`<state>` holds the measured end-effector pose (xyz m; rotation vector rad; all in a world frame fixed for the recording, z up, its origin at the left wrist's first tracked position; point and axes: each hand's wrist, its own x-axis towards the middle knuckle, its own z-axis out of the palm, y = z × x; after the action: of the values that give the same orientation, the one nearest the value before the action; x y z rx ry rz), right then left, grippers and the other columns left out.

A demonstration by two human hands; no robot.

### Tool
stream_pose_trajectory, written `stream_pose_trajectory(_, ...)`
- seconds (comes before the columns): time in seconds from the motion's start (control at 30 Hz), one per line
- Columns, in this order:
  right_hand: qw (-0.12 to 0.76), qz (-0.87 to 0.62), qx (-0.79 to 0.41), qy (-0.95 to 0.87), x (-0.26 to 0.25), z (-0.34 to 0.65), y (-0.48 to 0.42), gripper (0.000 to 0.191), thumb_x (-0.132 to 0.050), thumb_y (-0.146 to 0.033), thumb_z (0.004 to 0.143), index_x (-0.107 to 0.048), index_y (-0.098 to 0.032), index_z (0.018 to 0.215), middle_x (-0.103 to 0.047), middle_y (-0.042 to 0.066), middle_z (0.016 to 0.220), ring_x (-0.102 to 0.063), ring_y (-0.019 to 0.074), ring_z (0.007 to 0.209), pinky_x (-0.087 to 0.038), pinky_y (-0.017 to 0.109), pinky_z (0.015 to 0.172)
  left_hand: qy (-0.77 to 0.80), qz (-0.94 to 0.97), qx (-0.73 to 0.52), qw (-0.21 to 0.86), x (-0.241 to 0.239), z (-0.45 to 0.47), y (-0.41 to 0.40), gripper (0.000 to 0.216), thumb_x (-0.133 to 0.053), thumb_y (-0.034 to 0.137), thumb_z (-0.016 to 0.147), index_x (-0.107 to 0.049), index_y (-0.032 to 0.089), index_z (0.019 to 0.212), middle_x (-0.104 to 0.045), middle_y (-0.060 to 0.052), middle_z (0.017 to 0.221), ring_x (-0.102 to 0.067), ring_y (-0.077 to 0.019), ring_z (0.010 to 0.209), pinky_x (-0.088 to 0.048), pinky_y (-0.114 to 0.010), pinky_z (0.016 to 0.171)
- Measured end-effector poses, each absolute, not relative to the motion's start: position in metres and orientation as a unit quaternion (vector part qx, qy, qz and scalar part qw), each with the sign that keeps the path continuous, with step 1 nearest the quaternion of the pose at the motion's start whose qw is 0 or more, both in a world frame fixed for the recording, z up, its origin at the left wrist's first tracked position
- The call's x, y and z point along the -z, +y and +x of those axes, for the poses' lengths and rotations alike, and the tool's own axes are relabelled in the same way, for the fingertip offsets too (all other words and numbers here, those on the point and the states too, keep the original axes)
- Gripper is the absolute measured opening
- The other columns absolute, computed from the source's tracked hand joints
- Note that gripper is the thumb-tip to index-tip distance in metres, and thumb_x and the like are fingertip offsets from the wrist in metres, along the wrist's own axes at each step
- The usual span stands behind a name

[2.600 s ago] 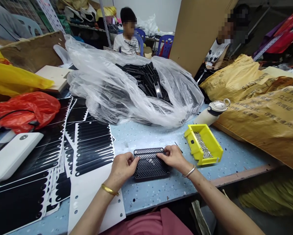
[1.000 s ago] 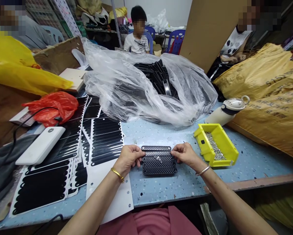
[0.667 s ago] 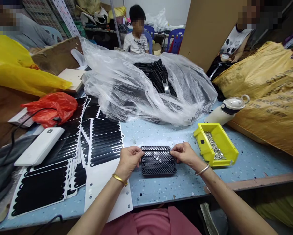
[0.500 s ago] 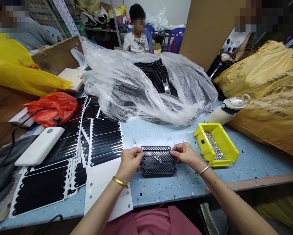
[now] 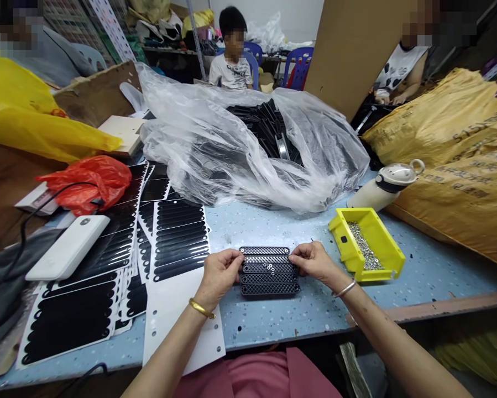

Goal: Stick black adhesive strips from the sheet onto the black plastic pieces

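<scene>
Several black lattice strips [image 5: 268, 278] lie side by side in a block on the table before me. A few small metal rings [image 5: 270, 267], nuts or washers by their look, rest loose on the middle strips. My left hand [image 5: 224, 276] is pinched at the left ends of the upper strips. At their right ends, my right hand [image 5: 314, 264] is closed in a similar pinch. The fingertips hide whatever they hold. To the right of my right hand stands a yellow bin [image 5: 386, 243] with many small metal pieces [image 5: 363, 249] inside.
Sheets of black strips [image 5: 181, 237] lie at left, beside a white power bank [image 5: 68, 247] and red bag [image 5: 93, 182]. A clear plastic bag [image 5: 215, 149] of black parts fills the back. A bottle [image 5: 376, 188] and yellow sacks [image 5: 459, 177] stand right. People sit beyond.
The loose metal rings have shifted slightly to the right on the strips. Both my hands stay at the strip ends with hardly any movement.
</scene>
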<state>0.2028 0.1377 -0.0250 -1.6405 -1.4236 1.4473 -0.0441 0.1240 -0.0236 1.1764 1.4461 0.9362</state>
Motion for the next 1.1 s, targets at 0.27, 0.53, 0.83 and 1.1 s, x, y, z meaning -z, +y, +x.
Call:
stream_pose_trajectory(0.27, 0.263, -0.601, -0.536, -0.531, 0.023, 0.202, 0.138, 0.019, -0.061, -0.033, 0.063, -0.061, -0.015, 0.055, -0.05, -0.003, 0.043, -0.046, 0.01, 0.038, -0.035, 0.023, 0.039, 0.629, 0.475, -0.352, 0.504, 0.024, -0.044, 0.127, 0.021, -0.064, 0.036, 0.068, -0.058, 0.016, 0.063, -0.055, 0.003, 0.046, -0.051, -0.0103, 0.033, -0.037, -0.019, 0.034)
stream_pose_trajectory(0.53, 0.263, -0.602, -0.536, -0.53, 0.021, 0.201, 0.139, 0.016, -0.062, -0.03, 0.063, -0.061, -0.015, 0.055, -0.05, -0.003, 0.042, -0.045, 0.0098, 0.038, -0.034, 0.023, 0.039, 0.63, 0.458, -0.328, 0.534, 0.022, -0.044, 0.131, 0.015, -0.059, 0.029, 0.068, -0.057, 0.017, 0.061, -0.055, 0.003, 0.045, -0.051, -0.0107, 0.032, -0.036, -0.02, 0.035)
stream_pose_trajectory(0.83, 0.263, -0.601, -0.528, -0.54, 0.025, 0.202, 0.138, 0.018, -0.062, -0.031, 0.065, -0.061, -0.015, 0.056, -0.051, -0.002, 0.043, -0.045, 0.0102, 0.04, -0.035, 0.023, 0.04, 0.616, 0.667, -0.326, 0.264, 0.023, -0.047, 0.115, 0.016, -0.059, 0.029, 0.077, -0.073, 0.021, 0.075, -0.07, -0.003, 0.063, -0.062, -0.0172, 0.058, -0.044, -0.028, 0.059)
stream_pose_trajectory(1.1, 0.261, -0.598, -0.511, -0.56, 0.027, 0.202, 0.136, 0.02, -0.06, -0.033, 0.067, -0.062, -0.016, 0.056, -0.051, -0.002, 0.044, -0.044, 0.0105, 0.042, -0.033, 0.023, 0.04, 0.629, 0.708, -0.258, 0.191, 0.021, -0.039, 0.114, 0.025, -0.051, 0.021, 0.083, -0.067, 0.021, 0.064, -0.068, -0.003, 0.062, -0.062, -0.0175, 0.058, -0.04, -0.026, 0.059)
